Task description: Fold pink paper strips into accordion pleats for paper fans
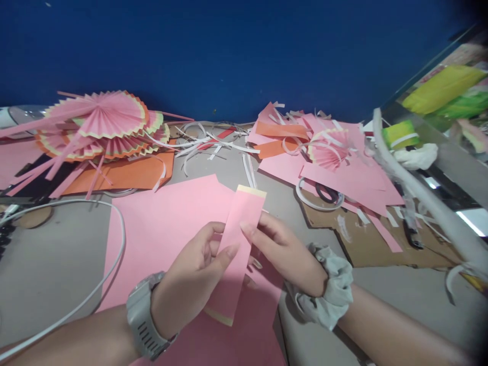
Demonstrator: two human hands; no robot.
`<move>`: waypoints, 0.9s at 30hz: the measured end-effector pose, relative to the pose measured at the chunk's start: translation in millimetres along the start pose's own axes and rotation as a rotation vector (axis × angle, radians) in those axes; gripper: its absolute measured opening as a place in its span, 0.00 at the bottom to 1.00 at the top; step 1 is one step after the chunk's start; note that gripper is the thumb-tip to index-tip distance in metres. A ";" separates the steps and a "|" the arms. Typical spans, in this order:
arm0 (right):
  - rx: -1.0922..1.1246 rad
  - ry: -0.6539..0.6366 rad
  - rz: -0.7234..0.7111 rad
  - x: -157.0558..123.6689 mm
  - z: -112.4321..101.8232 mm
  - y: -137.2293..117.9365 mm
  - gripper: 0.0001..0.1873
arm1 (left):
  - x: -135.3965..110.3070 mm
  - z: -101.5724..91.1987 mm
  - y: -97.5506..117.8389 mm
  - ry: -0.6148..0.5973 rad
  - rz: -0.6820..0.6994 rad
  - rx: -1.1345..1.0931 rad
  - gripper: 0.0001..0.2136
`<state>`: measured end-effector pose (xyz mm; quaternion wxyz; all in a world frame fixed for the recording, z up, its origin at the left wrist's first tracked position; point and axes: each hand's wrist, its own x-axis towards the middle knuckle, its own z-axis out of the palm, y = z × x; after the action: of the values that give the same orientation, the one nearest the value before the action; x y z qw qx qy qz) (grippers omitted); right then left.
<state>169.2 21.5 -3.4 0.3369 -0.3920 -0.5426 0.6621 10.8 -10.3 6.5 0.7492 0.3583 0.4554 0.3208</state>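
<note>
Both hands hold a folded pink paper strip [237, 223] with pale yellow ends, tilted over a large pink sheet [152, 223]. My left hand [200, 267] grips its left edge, thumb on the front face and fingers curled behind. On the opposite edge, my right hand [276, 241] pinches it with the thumb in front; some of those fingers are hidden behind the paper. A grey watch [147, 315] is on my left wrist, and a pale green scrunchie [331, 284] circles the right one.
Pleated pink paper fans [102, 122] lie on orange paper [122, 173] at the back left. Pink scraps [343, 183] cover brown cardboard [366, 249] on the right. A white cable [124, 234] loops at left; white strips [208, 142] lie at the back by the blue wall [229, 56].
</note>
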 end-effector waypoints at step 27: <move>-0.241 -0.159 -0.084 -2.7 -2.3 -1.7 0.14 | -2.2 -1.3 1.8 0.149 0.189 0.499 0.12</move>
<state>172.5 20.5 -1.6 0.2711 -0.3527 -0.6590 0.6065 8.5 -10.8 8.6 0.5691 0.5481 0.5386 0.2925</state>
